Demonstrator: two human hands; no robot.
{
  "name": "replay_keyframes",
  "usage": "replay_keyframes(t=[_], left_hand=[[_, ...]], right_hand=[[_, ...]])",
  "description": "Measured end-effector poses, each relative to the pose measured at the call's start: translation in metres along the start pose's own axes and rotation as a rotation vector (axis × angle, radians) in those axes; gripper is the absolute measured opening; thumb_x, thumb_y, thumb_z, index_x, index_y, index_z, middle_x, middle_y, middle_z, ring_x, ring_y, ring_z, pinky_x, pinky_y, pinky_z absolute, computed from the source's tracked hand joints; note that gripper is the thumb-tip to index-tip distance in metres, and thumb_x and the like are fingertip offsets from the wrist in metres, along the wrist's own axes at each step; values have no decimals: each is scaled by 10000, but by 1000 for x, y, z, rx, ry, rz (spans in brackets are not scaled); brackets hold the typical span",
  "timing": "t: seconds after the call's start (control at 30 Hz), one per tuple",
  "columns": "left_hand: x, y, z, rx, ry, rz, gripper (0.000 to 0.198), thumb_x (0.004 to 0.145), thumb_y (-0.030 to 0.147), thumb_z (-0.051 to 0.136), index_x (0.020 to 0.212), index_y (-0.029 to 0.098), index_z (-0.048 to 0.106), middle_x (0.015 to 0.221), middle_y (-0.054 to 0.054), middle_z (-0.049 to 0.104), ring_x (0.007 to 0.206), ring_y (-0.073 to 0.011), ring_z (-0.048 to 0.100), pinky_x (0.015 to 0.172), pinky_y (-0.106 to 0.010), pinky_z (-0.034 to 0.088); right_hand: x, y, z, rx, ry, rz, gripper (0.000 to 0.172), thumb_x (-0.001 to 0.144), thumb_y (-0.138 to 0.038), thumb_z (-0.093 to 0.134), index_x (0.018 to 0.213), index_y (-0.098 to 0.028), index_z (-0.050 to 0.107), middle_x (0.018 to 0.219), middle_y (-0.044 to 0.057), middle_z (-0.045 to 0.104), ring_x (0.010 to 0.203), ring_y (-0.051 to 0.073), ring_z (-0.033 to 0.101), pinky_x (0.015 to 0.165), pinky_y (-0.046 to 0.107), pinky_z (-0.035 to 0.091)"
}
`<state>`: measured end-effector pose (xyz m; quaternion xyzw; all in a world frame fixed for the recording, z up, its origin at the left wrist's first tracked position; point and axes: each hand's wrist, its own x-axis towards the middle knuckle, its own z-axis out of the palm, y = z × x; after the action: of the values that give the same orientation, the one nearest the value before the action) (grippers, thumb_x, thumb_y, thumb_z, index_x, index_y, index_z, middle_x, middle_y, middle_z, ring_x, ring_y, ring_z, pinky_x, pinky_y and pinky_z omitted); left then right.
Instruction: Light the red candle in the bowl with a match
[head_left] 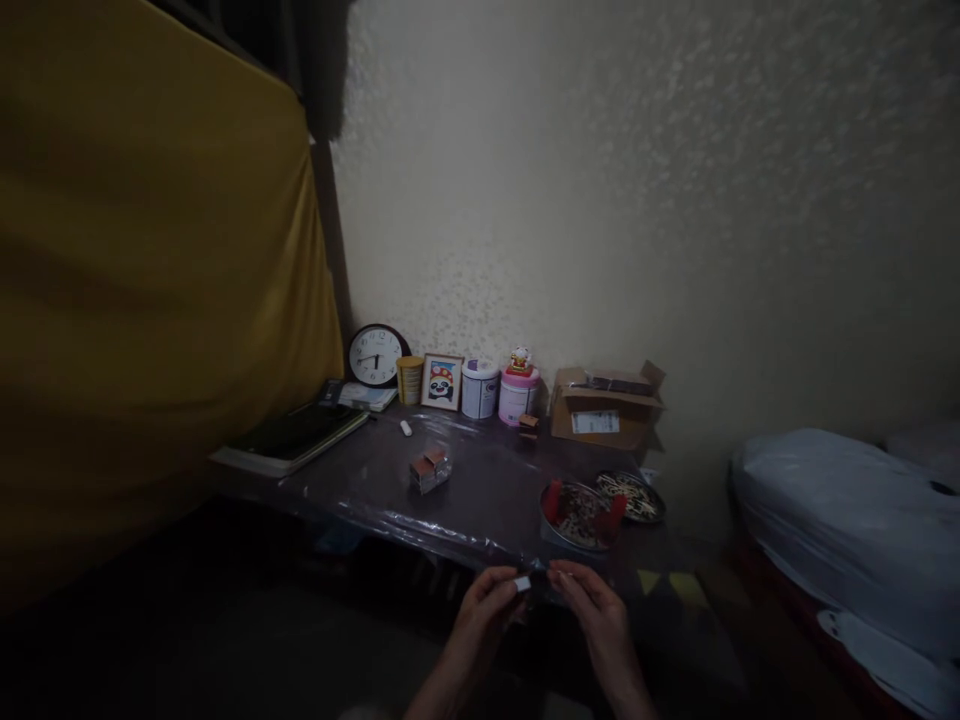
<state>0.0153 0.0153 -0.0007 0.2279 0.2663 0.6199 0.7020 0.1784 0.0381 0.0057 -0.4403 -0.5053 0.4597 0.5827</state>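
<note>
At the table's front edge my left hand [486, 603] is closed, with thumb and fingers pinching a small white rectangular piece [523, 583]. Close by on its right, my right hand [592, 605] is also closed in a pinch; what lies between its fingertips is too small and dark to make out. Just beyond the right hand stands a round bowl [577, 518] filled with small mixed bits, with red pieces at its sides. Behind it to the right is a round dish [631, 497] of thin pale sticks. Small brown boxes [429, 468] in clear wrapping sit mid-table.
Along the wall stand a clock [376, 356], a yellow tub [409, 380], a framed panda picture [442, 382], a white tub [479, 389], a pink tub [517, 398] and an open cardboard box [606, 408]. Books [292, 440] lie left on the plastic-covered table [480, 480].
</note>
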Motion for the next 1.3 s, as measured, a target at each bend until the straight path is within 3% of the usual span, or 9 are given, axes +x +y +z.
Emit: replay_keyframes(t=[0.17, 0.43, 0.63, 0.8, 0.97, 1.1, 1.2, 1.3], left_hand=[[4, -3, -3, 5, 11, 4, 253, 556, 281, 782, 755, 155, 690, 755, -55, 723, 760, -181, 648, 773, -299, 455], [6, -10, 1, 33, 12, -8, 260, 540, 317, 789, 723, 156, 698, 721, -45, 722, 719, -162, 637, 717, -267, 454], [-6, -7, 5, 55, 8, 2, 223, 585, 309, 764, 740, 164, 695, 753, -37, 717, 738, -152, 627, 754, -268, 447], [-17, 2, 11, 69, 1, 3, 244, 595, 317, 754, 780, 174, 683, 761, -38, 715, 743, -162, 632, 718, -261, 445], [-27, 18, 25, 122, 26, 56, 229, 618, 327, 730, 759, 159, 666, 726, -35, 702, 709, -173, 628, 682, -269, 454], [-35, 27, 37, 121, -33, 92, 181, 683, 290, 684, 806, 161, 654, 758, -28, 689, 722, -152, 612, 689, -251, 449], [-39, 31, 43, 125, -56, 107, 182, 701, 285, 672, 836, 165, 647, 783, -29, 688, 749, -149, 607, 714, -249, 443], [-40, 33, 38, 182, -33, 119, 203, 687, 306, 685, 832, 170, 651, 758, -21, 687, 710, -140, 601, 672, -233, 440]], right_hand=[[-2, -7, 8, -229, 47, -153, 306, 695, -469, 651, 771, -178, 700, 783, 55, 717, 781, 234, 665, 740, 335, 536], [-14, -15, 18, -468, 37, -463, 271, 856, -379, 479, 868, -203, 684, 881, 59, 699, 848, 186, 650, 775, 278, 520], [-25, -16, 18, -576, 81, -528, 174, 859, -302, 497, 861, -213, 647, 834, 33, 706, 799, 166, 664, 738, 246, 526], [-32, -27, 20, -596, 101, -605, 155, 863, -262, 481, 849, -218, 629, 814, 24, 704, 800, 163, 666, 734, 253, 528], [-43, -57, 24, -614, 180, -715, 147, 865, -209, 469, 871, -216, 616, 844, 47, 683, 818, 166, 649, 746, 278, 521], [-49, -68, 25, -629, 164, -856, 184, 853, -129, 475, 951, -221, 600, 914, 57, 679, 889, 171, 630, 812, 315, 495], [-40, -55, 18, -724, 123, -818, 184, 867, -170, 448, 903, -220, 622, 869, 51, 692, 836, 178, 639, 777, 320, 500], [-27, -42, 5, -699, 284, -651, 191, 878, -266, 438, 853, -201, 617, 825, 60, 682, 776, 180, 633, 712, 307, 504]])
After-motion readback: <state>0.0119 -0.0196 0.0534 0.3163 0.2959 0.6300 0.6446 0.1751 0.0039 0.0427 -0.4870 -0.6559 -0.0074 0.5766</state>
